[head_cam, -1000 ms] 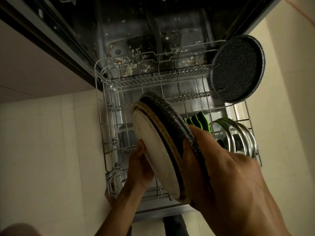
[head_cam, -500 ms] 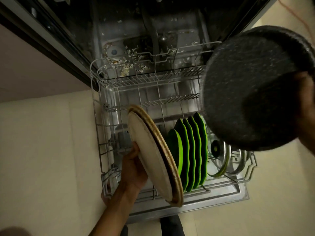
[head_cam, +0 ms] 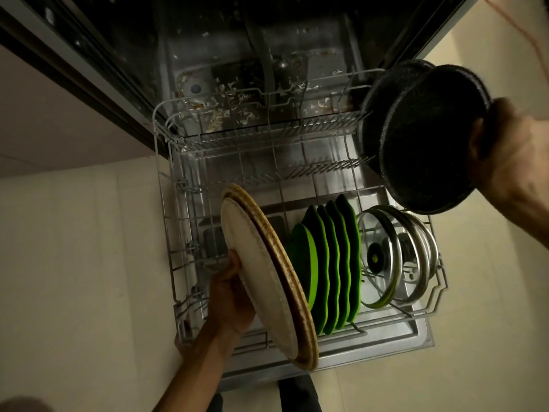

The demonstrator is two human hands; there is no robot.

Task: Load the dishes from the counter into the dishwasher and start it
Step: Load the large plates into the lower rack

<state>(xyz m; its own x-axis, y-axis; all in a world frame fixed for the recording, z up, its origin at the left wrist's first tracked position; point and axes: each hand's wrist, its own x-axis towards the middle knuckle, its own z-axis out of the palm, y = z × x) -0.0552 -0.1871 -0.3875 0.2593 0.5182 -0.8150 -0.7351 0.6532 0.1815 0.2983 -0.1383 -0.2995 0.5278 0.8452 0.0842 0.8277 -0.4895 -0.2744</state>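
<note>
We stand over the pulled-out wire dishwasher rack (head_cam: 166,203), mid-frame, dishes in both hands.

In the rack's lower right we count five green plates (head_cam: 329,263) on edge and, right of them, glass pot lids (head_cam: 386,257) with steel rims, at least two. Our left hand (head_cam: 231,295), lower centre, grips two stacked round plates, cream on tan (head_cam: 267,275), tilted over the rack. Our right hand (head_cam: 511,150), upper right, grips a dark speckled round plate (head_cam: 427,144) beside a second dark plate (head_cam: 383,93) at the rack's back corner.
</note>
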